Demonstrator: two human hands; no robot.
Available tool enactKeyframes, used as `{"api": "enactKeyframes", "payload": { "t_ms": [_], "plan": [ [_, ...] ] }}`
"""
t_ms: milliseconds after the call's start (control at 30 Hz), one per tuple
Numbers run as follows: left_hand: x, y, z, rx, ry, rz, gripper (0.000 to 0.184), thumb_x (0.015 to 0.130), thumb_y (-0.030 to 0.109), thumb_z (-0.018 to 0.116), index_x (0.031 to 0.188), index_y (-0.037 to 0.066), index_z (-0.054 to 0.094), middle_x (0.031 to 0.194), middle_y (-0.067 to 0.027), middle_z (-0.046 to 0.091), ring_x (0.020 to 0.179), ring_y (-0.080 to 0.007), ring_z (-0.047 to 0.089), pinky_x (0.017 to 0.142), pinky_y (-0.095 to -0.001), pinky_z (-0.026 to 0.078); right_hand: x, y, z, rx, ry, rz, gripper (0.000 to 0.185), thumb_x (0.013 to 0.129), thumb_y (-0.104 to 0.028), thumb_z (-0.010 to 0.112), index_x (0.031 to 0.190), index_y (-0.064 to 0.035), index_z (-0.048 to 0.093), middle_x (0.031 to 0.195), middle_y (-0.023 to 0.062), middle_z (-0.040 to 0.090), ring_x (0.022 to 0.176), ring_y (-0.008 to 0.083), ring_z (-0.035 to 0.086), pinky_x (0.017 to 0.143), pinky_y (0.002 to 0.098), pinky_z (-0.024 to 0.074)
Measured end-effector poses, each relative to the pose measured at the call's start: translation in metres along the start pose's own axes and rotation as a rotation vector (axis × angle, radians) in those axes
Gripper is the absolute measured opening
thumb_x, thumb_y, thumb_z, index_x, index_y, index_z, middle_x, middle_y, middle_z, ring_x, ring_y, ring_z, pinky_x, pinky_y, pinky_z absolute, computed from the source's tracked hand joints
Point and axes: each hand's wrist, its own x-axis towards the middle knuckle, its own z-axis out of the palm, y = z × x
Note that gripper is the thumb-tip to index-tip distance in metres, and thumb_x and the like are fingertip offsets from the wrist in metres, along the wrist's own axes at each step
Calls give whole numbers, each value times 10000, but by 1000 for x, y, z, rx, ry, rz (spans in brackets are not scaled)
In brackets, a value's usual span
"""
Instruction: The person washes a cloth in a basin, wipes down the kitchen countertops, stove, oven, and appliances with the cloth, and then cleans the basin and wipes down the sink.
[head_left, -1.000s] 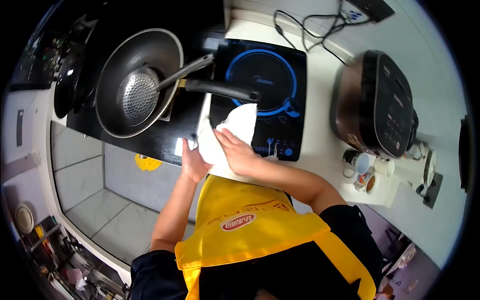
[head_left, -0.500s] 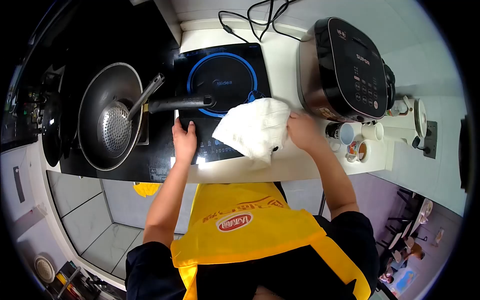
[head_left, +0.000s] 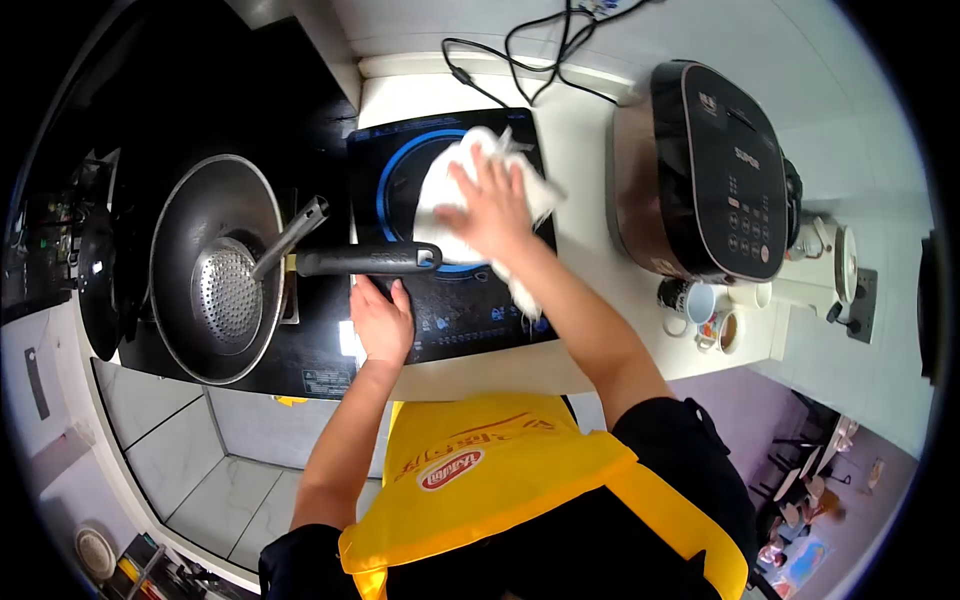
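Observation:
My right hand point(head_left: 490, 210) lies with fingers spread on a white cloth point(head_left: 440, 190), pressing it onto the black induction cooktop point(head_left: 440, 310) over part of its blue ring. My left hand point(head_left: 382, 320) rests flat at the cooktop's left edge, fingers apart, holding nothing. Just above that hand, the black handle point(head_left: 360, 260) of a wok point(head_left: 175, 270) reaches over the cooktop. A perforated metal skimmer point(head_left: 228, 290) sits in the wok, its handle leaning over the rim.
A rice cooker point(head_left: 735, 180) stands right of the cooktop, with cups point(head_left: 700, 302) in front of it. A black cable point(head_left: 515, 65) lies at the back by the wall. The wok is on a black glass hob point(head_left: 320, 345). A wall socket point(head_left: 862, 305) is at the far right.
My right hand has moved left and back across the cooktop with the cloth, from gripping its edge to lying spread on top. My left hand stays near the cooktop's left edge. The view has shifted slightly.

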Motion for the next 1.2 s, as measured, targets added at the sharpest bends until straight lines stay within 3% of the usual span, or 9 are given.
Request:
{"api": "enactKeyframes", "payload": {
  "t_ms": [267,400,500,567,633,767,933,1067,1200],
  "plan": [
    [12,0,-6,-141,-22,40,418,861,156,651,1176,-50,469,1035,-266,580,980,-453,562,882,-506,451,116,-30,15,-226,-95,-17,753,995,-577,280,1540,-59,246,1606,213,169,1496,359,137,1207,488,106],
    [10,-4,-1,-132,4,16,412,922,152,581,1247,-66,453,1096,-286,585,992,-464,558,911,-514,432,80,-68,19,-22,-118,-272,794,967,-619,305,1519,-48,295,1597,224,195,1491,378,148,1207,462,128],
    [12,-8,-6,-276,-39,-55,398,1001,221,461,1265,-76,491,1124,-294,592,1062,-464,545,957,-507,412,28,-76,24,-22,42,-486,537,910,-442,534,1322,-98,531,1540,180,348,1439,348,300,1174,443,224],
    [6,-20,6,-286,67,-32,431,1024,228,432,1309,-90,483,1157,-302,584,1082,-467,541,972,-499,408,-20,-82,19,324,82,-371,491,840,-366,627,1255,-106,601,1470,157,442,1373,342,385,1144,443,276],
    [6,-13,-3,-271,45,-40,427,1023,210,434,1325,-91,461,1164,-298,576,1084,-458,544,962,-484,421,-69,-72,-3,204,71,-404,539,802,-351,694,1294,-155,591,1414,139,494,1331,360,423,1133,506,290],
    [9,-2,-11,-199,-85,-83,472,981,261,559,1341,-34,479,1210,-272,572,1114,-446,546,951,-458,445,-132,-20,-23,101,41,-117,571,899,-443,612,1396,-175,526,1509,162,398,1386,374,365,1144,534,248],
    [18,0,-20,-132,-183,31,490,950,279,610,1310,-39,514,1192,-287,601,1094,-453,574,954,-453,460,-71,47,-11,52,222,302,633,933,-436,564,1432,-71,428,1487,299,334,1357,456,365,1099,558,318],
    [20,-3,-17,-193,-186,5,407,951,279,613,1258,16,564,1174,-249,623,1086,-440,584,926,-448,468,34,91,-14,151,79,492,717,942,-463,545,1492,-76,299,1414,329,406,1152,476,556,930,509,486],
    [16,-7,-4,-205,-108,-9,410,948,281,614,1284,65,523,1253,-217,590,1108,-432,581,927,-462,486,74,131,6,997,160,543,605,893,-355,657,1428,-148,467,1253,214,617,1102,344,623,912,427,491]
  ]
}}
